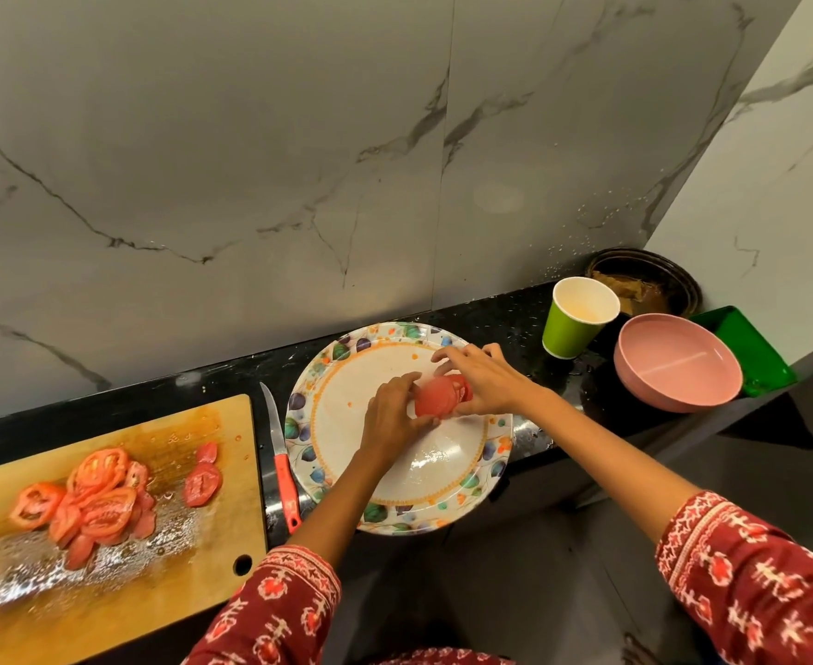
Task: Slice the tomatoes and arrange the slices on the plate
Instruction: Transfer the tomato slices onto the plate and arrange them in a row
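- Stack of tomato slices (436,398): red, held between both hands over the middle of the plate, a little toward its far right part; whether the stack touches the plate cannot be told.
- Left hand (392,419): on the near left side of the stack, fingers curled round it, thumb toward the far side.
- Right hand (484,379): on the far right side of the stack, fingers bent over the top slices and gripping them.
- Plate (337,424): round, white centre, orange ring, rim printed with green and purple leaves; lies flat on the bench, a few small tomato bits on its left part.
- Knife (282,460): red handle toward the person, blade pointing away; lies on the bench between the plate and the board, just beside the plate's left rim.
- Chopping board (164,424): wooden, wet with juice, left of the knife; hanging hole at its near right corner.
- Cut tomato slices (92,501): a loose pile on the board's left part, two more pieces apart to the right of it.
- Bench (500,314): black, speckled, against a marble-look wall.
- Paper cup (572,324): green outside, upright, right of the plate.
- Pink bowl (673,371): right of the cup, upright.
- Green tray (750,348): behind and partly under the bowl.
- Dark round dish (649,280): in the far corner, behind the cup.
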`<state>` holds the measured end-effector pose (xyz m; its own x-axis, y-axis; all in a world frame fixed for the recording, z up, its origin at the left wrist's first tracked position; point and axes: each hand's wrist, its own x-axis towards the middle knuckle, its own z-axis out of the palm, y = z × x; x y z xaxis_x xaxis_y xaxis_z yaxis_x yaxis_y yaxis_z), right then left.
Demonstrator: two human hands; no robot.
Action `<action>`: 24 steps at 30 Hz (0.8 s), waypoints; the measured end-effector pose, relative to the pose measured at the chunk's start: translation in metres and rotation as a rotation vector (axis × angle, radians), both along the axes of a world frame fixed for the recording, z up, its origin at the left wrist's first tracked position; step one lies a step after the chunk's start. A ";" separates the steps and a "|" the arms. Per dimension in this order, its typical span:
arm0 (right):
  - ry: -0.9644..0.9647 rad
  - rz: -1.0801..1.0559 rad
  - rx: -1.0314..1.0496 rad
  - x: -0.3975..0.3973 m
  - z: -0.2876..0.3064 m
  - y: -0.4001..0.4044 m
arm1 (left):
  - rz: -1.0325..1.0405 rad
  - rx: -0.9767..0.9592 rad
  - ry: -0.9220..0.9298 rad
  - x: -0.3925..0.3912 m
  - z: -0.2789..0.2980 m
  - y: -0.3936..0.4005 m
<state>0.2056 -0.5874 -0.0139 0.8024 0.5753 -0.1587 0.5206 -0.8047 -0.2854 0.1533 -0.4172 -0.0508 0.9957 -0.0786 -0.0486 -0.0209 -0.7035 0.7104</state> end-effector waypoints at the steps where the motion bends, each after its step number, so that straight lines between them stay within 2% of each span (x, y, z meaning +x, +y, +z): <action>1: -0.005 -0.012 0.028 -0.001 -0.002 -0.002 | -0.006 -0.010 -0.006 0.000 -0.001 0.001; 5: -0.017 -0.044 0.085 -0.005 -0.007 -0.004 | -0.009 -0.032 -0.029 -0.002 -0.002 0.003; 15: 0.021 -0.170 0.146 -0.009 -0.008 -0.023 | -0.062 0.049 0.007 0.001 0.000 -0.004; 24: 0.044 -0.129 0.135 -0.006 -0.009 -0.018 | -0.055 0.111 -0.012 0.010 -0.001 -0.016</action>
<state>0.1996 -0.6053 -0.0231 0.8649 0.4866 -0.1234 0.4002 -0.8168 -0.4156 0.1630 -0.4332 -0.0514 0.9906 -0.1278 -0.0479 -0.0697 -0.7751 0.6280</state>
